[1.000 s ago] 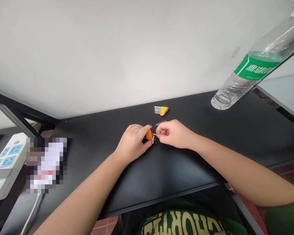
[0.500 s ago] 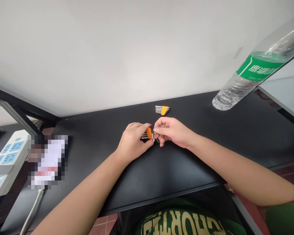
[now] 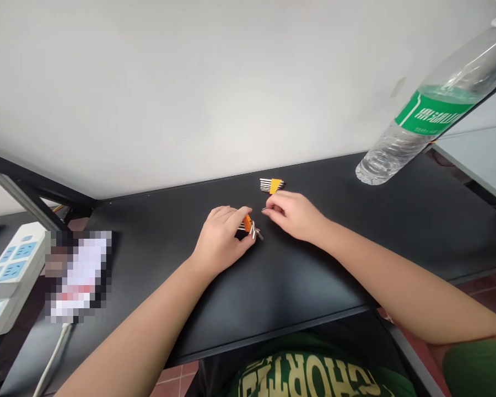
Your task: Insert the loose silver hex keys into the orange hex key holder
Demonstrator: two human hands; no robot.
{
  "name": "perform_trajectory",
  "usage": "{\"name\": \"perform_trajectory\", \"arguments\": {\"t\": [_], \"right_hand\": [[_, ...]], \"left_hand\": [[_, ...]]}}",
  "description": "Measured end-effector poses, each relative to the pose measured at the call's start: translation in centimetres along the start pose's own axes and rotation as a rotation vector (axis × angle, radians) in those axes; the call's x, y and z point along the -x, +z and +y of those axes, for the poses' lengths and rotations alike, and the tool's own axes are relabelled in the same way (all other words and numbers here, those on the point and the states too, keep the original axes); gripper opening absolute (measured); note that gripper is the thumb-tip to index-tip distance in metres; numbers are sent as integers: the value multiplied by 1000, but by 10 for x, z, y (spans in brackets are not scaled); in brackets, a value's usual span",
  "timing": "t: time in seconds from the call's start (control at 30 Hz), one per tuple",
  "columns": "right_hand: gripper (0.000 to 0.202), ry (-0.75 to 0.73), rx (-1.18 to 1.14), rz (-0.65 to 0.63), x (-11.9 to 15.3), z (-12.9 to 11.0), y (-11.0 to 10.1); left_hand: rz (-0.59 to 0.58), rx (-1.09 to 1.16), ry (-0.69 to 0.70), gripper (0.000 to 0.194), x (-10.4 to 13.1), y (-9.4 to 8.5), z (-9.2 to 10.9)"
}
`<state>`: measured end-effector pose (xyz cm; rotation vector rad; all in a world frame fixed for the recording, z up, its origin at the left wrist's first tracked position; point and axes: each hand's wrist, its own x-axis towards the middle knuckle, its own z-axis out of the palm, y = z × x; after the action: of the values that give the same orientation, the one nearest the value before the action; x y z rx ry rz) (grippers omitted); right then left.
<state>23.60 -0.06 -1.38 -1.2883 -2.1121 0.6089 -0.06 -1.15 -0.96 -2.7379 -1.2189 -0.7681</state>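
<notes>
On the black tabletop [image 3: 314, 286], mid-frame, my left hand [image 3: 220, 238], fingers partly curled, grips the orange key holder [image 3: 248, 223]; my right hand [image 3: 295, 216], fingertips pinched together, has one metal key [image 3: 264, 209]. Judged step: taking that key up; next calls for fine aim.

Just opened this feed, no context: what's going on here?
A person is working bare-handed at a black table. Their left hand holds an orange hex key holder with several keys in it, bent ends sticking out on the right. The right hand has its fingers at a small metal tip; whether they grip it isn't clear. A second hex key set lies beyond that hand, near the wall.
</notes>
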Motion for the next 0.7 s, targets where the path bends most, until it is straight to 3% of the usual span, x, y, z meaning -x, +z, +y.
{"name": "perform_trajectory", "arguments": {"t": [0.13, 0.57, 0.7], "right_hand": [[12, 20, 294, -116, -2, 18, -6], [13, 26, 493, -225, 0, 5, -3], [13, 59, 462, -277, 4, -2, -6]], "left_hand": [[-16, 3, -22, 36, 0, 1, -3], [-84, 24, -56, 38, 2, 3, -5], [-110, 21, -55, 38, 0, 3, -5]]}}
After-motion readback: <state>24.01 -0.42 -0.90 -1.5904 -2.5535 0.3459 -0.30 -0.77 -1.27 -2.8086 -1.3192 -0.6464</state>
